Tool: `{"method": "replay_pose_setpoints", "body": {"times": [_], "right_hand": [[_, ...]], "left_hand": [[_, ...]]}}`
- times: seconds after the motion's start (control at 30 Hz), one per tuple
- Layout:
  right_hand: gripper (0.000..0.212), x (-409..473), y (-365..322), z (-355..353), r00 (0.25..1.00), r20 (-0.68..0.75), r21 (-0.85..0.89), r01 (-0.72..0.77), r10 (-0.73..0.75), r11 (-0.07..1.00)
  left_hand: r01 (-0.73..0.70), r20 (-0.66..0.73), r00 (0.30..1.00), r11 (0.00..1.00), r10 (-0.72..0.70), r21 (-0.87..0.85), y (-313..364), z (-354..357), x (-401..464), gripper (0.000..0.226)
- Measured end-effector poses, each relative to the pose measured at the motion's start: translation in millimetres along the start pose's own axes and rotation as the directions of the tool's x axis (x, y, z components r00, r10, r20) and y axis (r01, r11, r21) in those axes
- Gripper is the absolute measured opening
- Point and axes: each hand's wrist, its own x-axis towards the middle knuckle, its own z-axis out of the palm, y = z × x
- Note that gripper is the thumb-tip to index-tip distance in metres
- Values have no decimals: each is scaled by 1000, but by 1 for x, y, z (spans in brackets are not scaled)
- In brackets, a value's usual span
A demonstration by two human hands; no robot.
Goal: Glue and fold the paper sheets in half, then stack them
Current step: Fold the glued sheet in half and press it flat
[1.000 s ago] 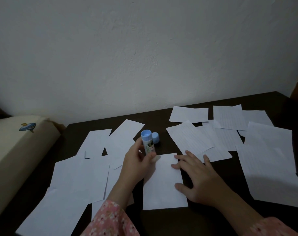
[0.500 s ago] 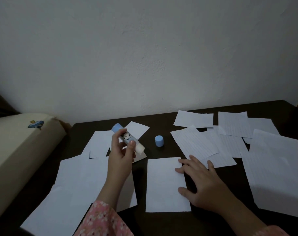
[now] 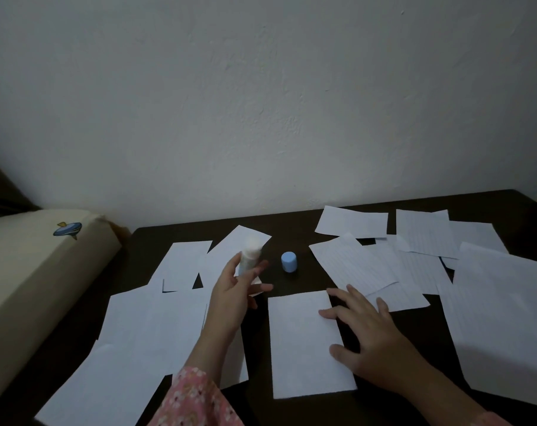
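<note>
the left hand (image 3: 233,290) is raised a little above the dark counter (image 3: 292,229) and its grip is closed around a glue stick (image 3: 250,256), which points up and away and looks blurred. the blue cap (image 3: 289,262) of the glue stands alone on the counter, just to the right of this hand and apart from it. the right hand (image 3: 371,342) lies flat with fingers spread and straight, its grip holding nothing; the fingertips and thumb press on the right edge of a white paper sheet (image 3: 304,345) that lies in the middle near the person. more loose sheets (image 3: 156,327) overlap on the left side, and lined sheets (image 3: 414,259) are scattered on the right. a pink flowered sleeve (image 3: 193,398) covers the left forearm. a beige cushion (image 3: 30,272) is beside the counter on the left.
</note>
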Motion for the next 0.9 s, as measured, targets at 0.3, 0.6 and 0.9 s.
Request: {"method": "replay_pose_setpoints", "body": {"times": [0.3, 0.6, 0.9], "right_hand": [[52, 5, 4, 2, 999, -50, 52, 10, -8, 999], [59, 1, 6, 12, 984, -167, -20, 67, -69, 998], [53, 0, -8, -9, 999, 19, -90, 35, -33, 995]], "left_hand": [[-8, -152, 987, 967, 48, 254, -1, 6, 8, 36], [-92, -104, 985, 921, 141, 378, -6, 21, 13, 37], [-71, -65, 992, 915, 105, 396, -7, 23, 28, 52]]}}
